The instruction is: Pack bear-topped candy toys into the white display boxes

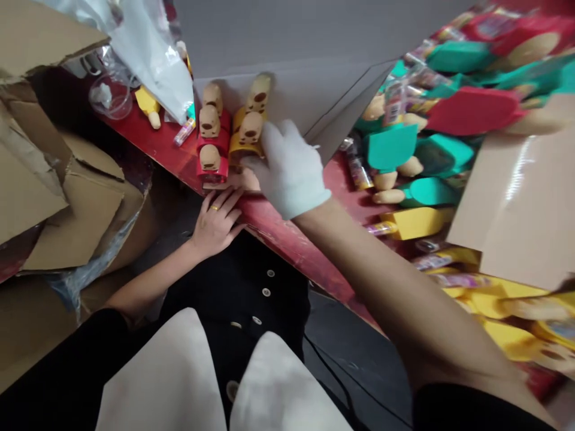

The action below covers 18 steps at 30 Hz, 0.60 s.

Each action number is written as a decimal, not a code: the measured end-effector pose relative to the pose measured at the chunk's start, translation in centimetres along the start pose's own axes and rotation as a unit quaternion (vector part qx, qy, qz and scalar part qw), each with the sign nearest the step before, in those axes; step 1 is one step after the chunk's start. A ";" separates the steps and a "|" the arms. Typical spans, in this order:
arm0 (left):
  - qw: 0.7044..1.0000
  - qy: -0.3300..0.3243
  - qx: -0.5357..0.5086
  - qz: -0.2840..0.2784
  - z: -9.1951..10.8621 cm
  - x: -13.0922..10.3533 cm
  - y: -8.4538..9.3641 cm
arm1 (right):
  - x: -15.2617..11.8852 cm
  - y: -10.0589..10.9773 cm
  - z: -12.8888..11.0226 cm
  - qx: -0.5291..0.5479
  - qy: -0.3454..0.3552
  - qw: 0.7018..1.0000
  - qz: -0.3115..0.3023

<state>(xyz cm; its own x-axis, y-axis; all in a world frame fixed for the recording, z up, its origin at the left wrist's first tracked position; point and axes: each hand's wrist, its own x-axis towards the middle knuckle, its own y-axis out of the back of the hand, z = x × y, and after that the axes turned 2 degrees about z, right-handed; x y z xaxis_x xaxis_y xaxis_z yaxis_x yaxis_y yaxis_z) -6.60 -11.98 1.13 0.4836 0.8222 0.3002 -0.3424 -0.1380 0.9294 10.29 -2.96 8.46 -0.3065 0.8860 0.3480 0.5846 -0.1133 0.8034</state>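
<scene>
Red table (291, 239), white glove (296, 167), teal pieces (392, 147).

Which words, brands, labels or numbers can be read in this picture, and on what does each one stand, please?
No word or number can be read.
Small tube left of the red pieces: too small.
White label above the green piece: blurred.
Purple-printed wrapper near the yellow pieces: blurred.

Box (323, 48), grey; at its near left corner, red toys (210, 134) and yellow toys (251, 129) in rows, gloved right hand (291, 161) at the latter; nearer than it, left hand (218, 221), ringed; left, plastic bag (153, 54); right, green toys (392, 146)
</scene>
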 end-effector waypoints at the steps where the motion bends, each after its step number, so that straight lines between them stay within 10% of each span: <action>1: 1.000 0.002 -0.004 -0.002 -0.1 0.0 0.0 | -1.1 1.0 1.0 -0.022 -0.014 0.999 0.022; 5: 0.999 0.016 -0.033 -0.002 -0.5 0.2 0.0 | -8.1 4.9 8.3 -0.208 -0.205 0.942 0.168; 10: 0.996 0.039 -0.077 0.024 -0.3 0.2 0.1 | -15.1 3.5 17.4 -0.286 -0.297 0.877 0.246; 14: 0.965 0.083 -0.212 0.129 2.9 -0.5 0.5 | -16.1 3.5 16.3 -0.196 -0.340 0.892 0.223; 18: 0.896 0.104 -0.426 0.072 8.3 -0.2 -1.0 | -16.0 5.2 11.1 -0.084 -0.461 0.877 0.106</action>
<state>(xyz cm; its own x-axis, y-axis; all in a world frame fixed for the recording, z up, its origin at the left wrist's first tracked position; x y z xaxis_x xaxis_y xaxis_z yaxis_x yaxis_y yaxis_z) 0.38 -16.62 1.90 0.2559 0.9268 0.2750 -0.9222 0.1487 0.3568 26.60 -12.76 1.71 0.5778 0.8159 0.0222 0.4122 -0.3152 0.8548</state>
